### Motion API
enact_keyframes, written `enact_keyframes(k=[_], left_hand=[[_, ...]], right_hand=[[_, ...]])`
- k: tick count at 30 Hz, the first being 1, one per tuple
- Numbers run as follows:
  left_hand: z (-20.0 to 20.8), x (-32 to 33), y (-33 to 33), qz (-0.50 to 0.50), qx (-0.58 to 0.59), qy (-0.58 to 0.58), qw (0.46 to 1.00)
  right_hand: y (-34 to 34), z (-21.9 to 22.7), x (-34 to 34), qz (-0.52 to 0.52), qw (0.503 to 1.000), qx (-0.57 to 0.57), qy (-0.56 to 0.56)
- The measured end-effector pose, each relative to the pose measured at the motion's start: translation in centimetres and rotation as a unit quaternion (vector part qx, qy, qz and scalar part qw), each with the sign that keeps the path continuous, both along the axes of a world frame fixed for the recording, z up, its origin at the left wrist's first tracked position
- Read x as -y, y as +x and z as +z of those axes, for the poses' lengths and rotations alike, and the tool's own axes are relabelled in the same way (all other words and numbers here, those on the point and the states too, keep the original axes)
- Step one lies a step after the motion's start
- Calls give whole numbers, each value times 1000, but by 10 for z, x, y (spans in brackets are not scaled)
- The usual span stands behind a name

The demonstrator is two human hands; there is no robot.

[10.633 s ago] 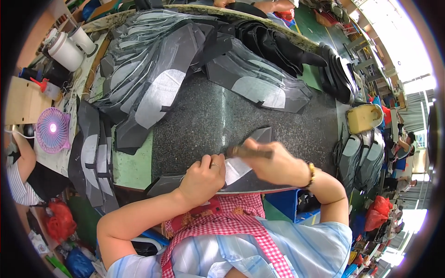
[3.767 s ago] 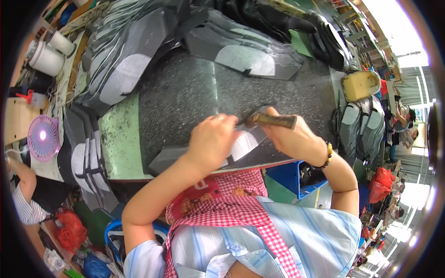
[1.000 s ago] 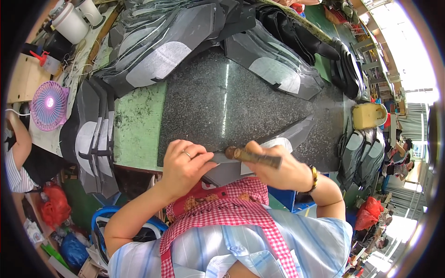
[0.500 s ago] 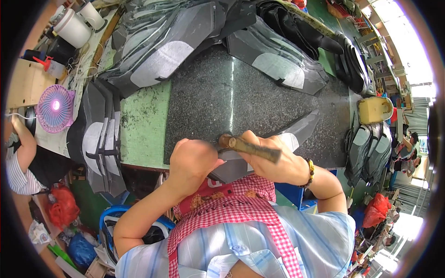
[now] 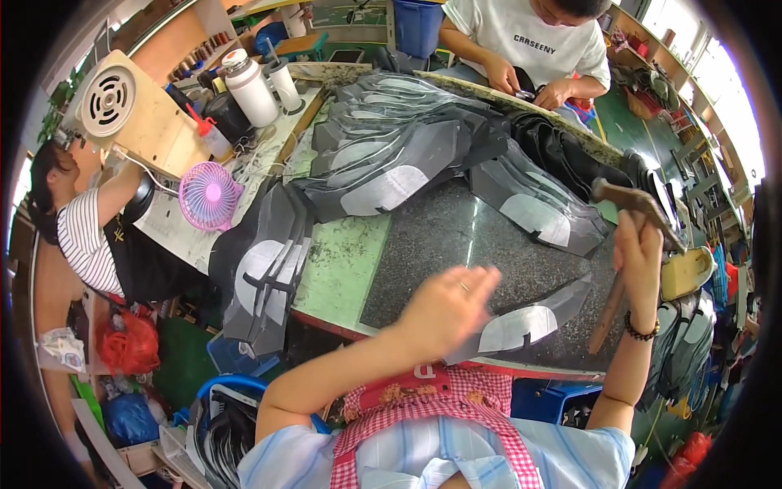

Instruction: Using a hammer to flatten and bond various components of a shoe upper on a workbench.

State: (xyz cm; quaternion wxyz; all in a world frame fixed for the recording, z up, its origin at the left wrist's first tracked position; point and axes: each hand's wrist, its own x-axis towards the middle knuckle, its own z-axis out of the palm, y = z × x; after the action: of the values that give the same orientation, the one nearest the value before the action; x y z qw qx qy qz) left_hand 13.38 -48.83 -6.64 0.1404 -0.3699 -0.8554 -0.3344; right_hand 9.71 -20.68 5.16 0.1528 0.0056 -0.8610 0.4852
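Note:
A hammer (image 5: pixel 609 314) with a wooden handle is in my right hand (image 5: pixel 638 254), raised at the right side of the work slab, its metal head up. My left hand (image 5: pixel 450 311), a little blurred, is over the slab's near part with fingers stretched out and nothing visible in them. Close by it, at the near edge, lies a dark grey curved flat piece (image 5: pixel 562 303) with a light grey rounded patch (image 5: pixel 515 329). The left hand and forearm cover part of its left end.
Stacks of similar grey pieces stand at the back (image 5: pixel 432 151), back right (image 5: pixel 529 213) and left (image 5: pixel 265 273). A yellow container (image 5: pixel 687 273) is at the right. A pink fan (image 5: pixel 209 196) and white bottle (image 5: pixel 250 90) stand left. Co-workers sit left and across (image 5: pixel 542 49).
My right hand has lifted the hammer away to the right. The left hand has come off the near edge and moved right over the slab. The view has tilted up and turned left.

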Motion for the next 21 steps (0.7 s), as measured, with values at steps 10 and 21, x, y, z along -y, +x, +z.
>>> enact_keyframes(k=[10,21], left_hand=[[-30,-3,-18,-70,300,143,940],[-43,230,36,538,-57,-81,838]], right_hand=[[-4,-25,7,85,991,61,-79],[-69,-47,53,95,995,30,-5]])
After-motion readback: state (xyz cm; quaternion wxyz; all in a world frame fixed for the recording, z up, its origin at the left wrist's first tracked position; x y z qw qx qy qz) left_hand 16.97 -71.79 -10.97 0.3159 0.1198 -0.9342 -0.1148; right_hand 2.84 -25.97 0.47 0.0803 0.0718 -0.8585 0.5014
